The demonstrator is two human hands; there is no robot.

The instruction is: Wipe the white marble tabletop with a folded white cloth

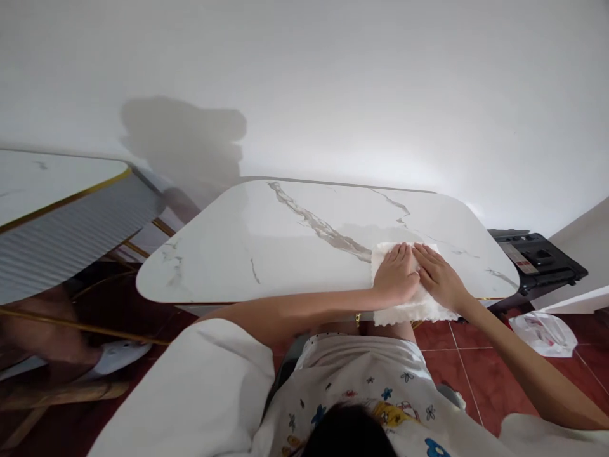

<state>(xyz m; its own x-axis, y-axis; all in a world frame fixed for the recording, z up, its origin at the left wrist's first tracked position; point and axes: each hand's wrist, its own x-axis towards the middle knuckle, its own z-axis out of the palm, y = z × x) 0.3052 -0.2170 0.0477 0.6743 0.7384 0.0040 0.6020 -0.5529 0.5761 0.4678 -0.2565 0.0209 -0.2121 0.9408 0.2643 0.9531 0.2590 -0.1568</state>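
Observation:
A white fluffy cloth [409, 310] lies on the near right part of a white marble-look table [285, 241] and hangs a little over its front edge. My left hand [396, 274] lies flat on the cloth with its fingers stretched out and together. My right hand [438, 274] rests flat beside it on the same cloth, fingers extended, the two hands touching at the fingertips. Neither hand grips anything.
A second marble-topped piece with a gold rim and ribbed side [57, 216] stands at the left. A black device [535, 257] sits behind the table's right end. A plastic bag [545, 331] lies on the red tiled floor [457, 374]. A white wall rises behind.

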